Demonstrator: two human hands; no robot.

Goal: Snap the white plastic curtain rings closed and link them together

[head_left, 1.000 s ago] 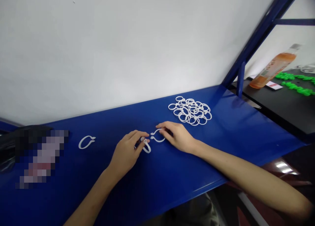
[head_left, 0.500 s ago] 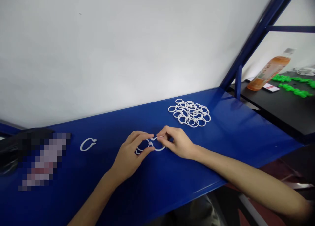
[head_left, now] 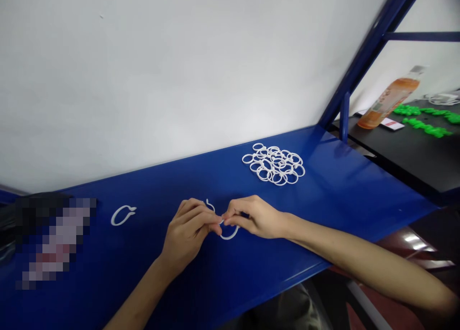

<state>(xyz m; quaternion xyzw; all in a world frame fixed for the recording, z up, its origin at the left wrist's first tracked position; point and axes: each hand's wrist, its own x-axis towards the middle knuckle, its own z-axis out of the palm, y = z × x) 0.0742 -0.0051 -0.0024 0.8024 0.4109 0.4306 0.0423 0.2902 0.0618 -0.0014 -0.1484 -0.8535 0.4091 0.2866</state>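
Note:
In the head view both hands meet over a blue table. My left hand [head_left: 192, 227] is closed in a pinch at a white plastic ring [head_left: 230, 235], whose lower curve hangs below the fingertips. My right hand [head_left: 253, 215] pinches the same ring from the other side, thumb and forefinger pressed together. A second thin white ring [head_left: 211, 205] pokes up behind my left fingers, mostly hidden by them. Where the two rings touch is covered by my fingertips. Apart on the left lies an open white ring [head_left: 122, 216] with two flared ends.
A heap of white rings [head_left: 275, 164] lies toward the back right. Dark plastic and a blurred-out item [head_left: 53, 243] are at the left. Past the blue frame [head_left: 345, 104], a black surface holds an orange drink bottle [head_left: 390, 100] and green pieces [head_left: 426, 127].
My left thumb and fingers have closed together, and both hands have come closer. The ring between them sits lower, while the second ring now shows above my left fingers.

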